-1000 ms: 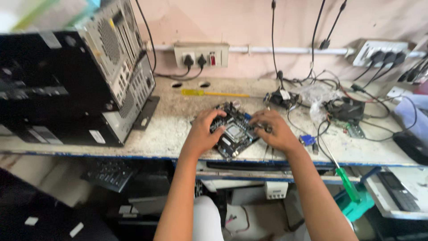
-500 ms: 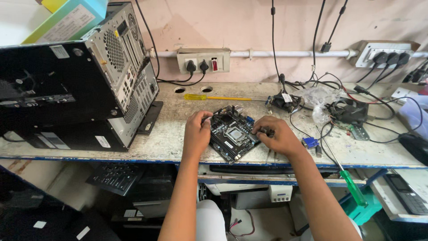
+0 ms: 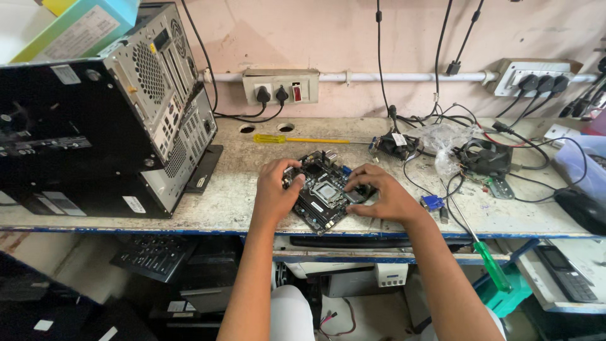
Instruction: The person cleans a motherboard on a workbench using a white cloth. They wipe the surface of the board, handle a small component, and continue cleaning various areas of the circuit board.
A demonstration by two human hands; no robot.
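A small black motherboard (image 3: 323, 192) lies on the worn workbench (image 3: 233, 202), near its front edge. My left hand (image 3: 276, 189) rests on the board's left side, fingers curled over its edge. On the right side my right hand (image 3: 379, 196) grips the board, thumb and fingers pressing by the silver processor socket (image 3: 327, 191). Both forearms reach up from the bottom of the view.
Two black computer cases (image 3: 113, 126) are stacked at the left. A yellow screwdriver (image 3: 297, 139) lies behind the board, a green-handled one (image 3: 486, 259) overhangs the front edge. A cooling fan (image 3: 486, 158), cables and a blue connector (image 3: 432, 203) lie right. Wall sockets (image 3: 281, 88) behind. A keyboard (image 3: 148, 256) sits below.
The view has tilted down and shifted a little. My left hand has slid further onto the board's left edge; my right hand stays at the socket side. The board itself has barely moved.
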